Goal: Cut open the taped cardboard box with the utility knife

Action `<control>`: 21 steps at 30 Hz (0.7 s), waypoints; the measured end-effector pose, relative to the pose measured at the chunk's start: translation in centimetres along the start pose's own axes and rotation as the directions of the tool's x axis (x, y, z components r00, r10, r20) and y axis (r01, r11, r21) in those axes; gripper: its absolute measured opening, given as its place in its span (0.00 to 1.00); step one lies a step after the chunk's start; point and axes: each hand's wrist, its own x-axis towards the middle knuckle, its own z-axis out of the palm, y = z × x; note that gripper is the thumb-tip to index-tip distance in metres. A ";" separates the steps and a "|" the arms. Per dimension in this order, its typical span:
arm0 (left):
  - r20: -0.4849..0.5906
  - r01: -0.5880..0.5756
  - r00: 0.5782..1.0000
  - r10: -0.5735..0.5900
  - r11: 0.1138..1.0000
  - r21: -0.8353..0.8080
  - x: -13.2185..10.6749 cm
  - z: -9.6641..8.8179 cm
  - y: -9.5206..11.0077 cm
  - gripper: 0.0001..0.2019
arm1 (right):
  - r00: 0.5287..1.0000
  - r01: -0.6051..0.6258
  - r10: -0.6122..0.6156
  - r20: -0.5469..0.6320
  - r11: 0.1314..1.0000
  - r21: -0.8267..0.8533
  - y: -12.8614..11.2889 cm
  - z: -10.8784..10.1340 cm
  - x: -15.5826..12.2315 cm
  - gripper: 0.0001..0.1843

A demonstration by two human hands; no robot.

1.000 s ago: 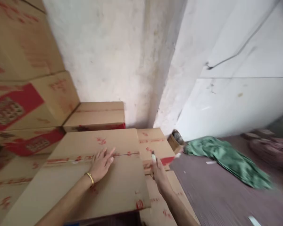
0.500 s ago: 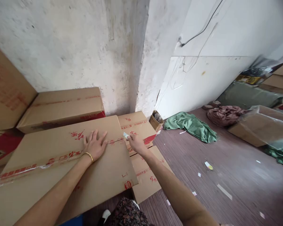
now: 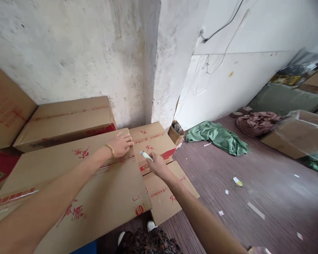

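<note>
A large cardboard box (image 3: 106, 197) with red print lies in front of me, its taped middle seam running across the top. My left hand (image 3: 120, 144) is at the far right edge of this box, by the end of the seam, its fingers bent over the edge of the flap (image 3: 95, 144). My right hand (image 3: 159, 165) is closed around a pale box cutter (image 3: 146, 155), held just right of the box edge and above a smaller carton (image 3: 155, 139). The fingertips of my left hand are partly hidden.
Another carton (image 3: 169, 197) lies lower on the right. Boxes (image 3: 63, 116) stand against the wall on the left. On the floor are green cloth (image 3: 217, 137), a brown bundle (image 3: 257, 123), paper scraps (image 3: 237, 181) and a plastic-covered carton (image 3: 283, 144).
My left hand has moved from lying flat with spread fingers on the box top to its right edge. My right hand with the box cutter has drawn slightly back from the edge.
</note>
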 end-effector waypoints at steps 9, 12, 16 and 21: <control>0.021 -0.143 0.990 0.142 0.988 0.052 0.6 -2.0 -0.5 0.19 | 0.997 0.056 -0.050 0.066 0.994 -0.095 -2.1 -0.4 1.2 0.18; 0.045 -0.141 0.989 0.139 0.988 0.066 1.0 -2.4 -0.3 0.18 | 0.997 0.057 -0.052 0.056 0.995 -0.081 -2.6 -0.4 1.4 0.18; 0.095 -0.153 0.985 0.145 0.985 0.075 1.6 -2.5 -0.4 0.21 | 0.995 0.071 -0.065 0.075 0.995 -0.077 -3.0 -0.4 1.6 0.19; 0.121 -0.162 0.980 0.159 0.987 0.014 2.3 -1.8 -1.2 0.20 | 0.987 0.129 -0.119 0.107 0.987 -0.096 -3.6 -0.5 2.4 0.19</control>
